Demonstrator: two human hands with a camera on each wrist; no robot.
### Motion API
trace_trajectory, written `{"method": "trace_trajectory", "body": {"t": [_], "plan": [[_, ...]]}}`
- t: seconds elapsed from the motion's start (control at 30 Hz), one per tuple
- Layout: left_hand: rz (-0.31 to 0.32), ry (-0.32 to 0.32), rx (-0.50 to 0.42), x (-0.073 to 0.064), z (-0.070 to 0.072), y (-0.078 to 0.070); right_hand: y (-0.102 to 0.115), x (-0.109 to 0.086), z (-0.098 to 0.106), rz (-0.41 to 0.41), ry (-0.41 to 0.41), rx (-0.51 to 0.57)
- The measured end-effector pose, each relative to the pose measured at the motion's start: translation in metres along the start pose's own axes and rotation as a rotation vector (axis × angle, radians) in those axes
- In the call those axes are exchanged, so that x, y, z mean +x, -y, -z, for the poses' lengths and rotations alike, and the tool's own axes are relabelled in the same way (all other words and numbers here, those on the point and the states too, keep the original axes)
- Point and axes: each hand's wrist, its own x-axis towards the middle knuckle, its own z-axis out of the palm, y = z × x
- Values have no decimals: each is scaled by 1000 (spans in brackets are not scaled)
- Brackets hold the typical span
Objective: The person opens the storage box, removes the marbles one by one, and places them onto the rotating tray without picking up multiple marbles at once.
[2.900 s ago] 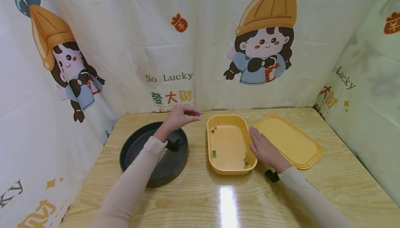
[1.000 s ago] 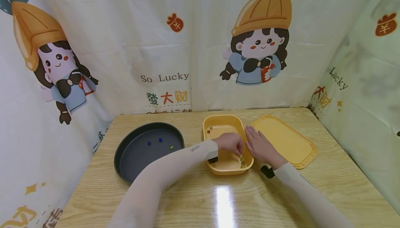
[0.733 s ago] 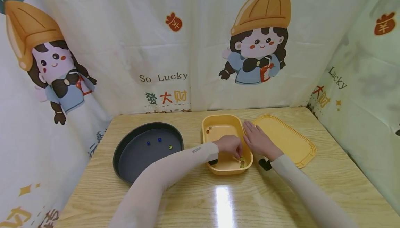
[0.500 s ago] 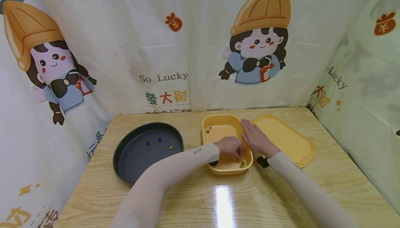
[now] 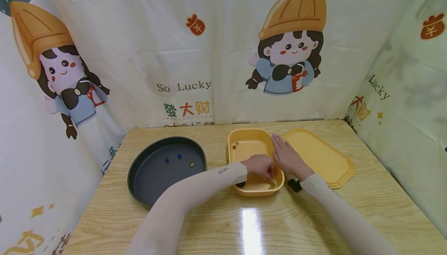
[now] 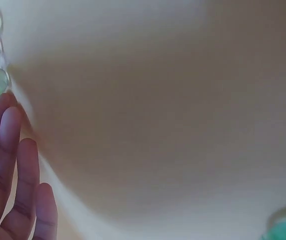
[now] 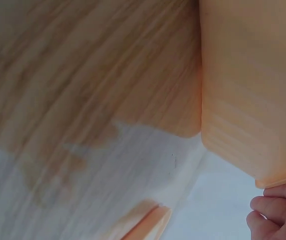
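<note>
My left hand (image 5: 261,166) reaches down into the yellow plastic box (image 5: 255,191), at its near right corner. In the left wrist view three glass marbles sit in a row along the wall, and thumb and index fingertip pinch the lowest, a green marble (image 6: 0,82). Its other fingers (image 6: 28,170) point forward, slightly bent. With fingers straight and together, my right hand (image 5: 289,157) rests against the box's right rim. A reddish marble (image 5: 234,147) and a pale one (image 5: 237,143) lie at the far left inside the box.
Left of the box stands a round black pan (image 5: 139,185) holding two blue marbles, one of them the left blue marble (image 5: 166,160), and a yellow-green marble (image 5: 191,164). A yellow lid (image 5: 319,156) lies flat to the right. A patterned curtain (image 5: 230,65) closes off the back.
My left hand has come from over the pan into the box, then edged toward its near right corner. My right hand has slid slightly away from me along the rim.
</note>
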Motion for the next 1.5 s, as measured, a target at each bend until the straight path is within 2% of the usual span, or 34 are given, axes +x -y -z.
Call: {"method": "trace_trajectory", "body": {"t": [0.4, 0.87, 1.27, 1.5], "plan": [[-26, -7, -58, -1, -3, 0, 3, 0, 1, -25, 5, 33], [-53, -24, -76, -7, 18, 0, 2, -5, 3, -13, -16, 34], [-57, -4, -88, -10, 18, 3, 2, -2, 0, -14, -10, 27], [-50, -9, -87, -14, 24, 3, 3, -1, 0, -27, -4, 28]]}}
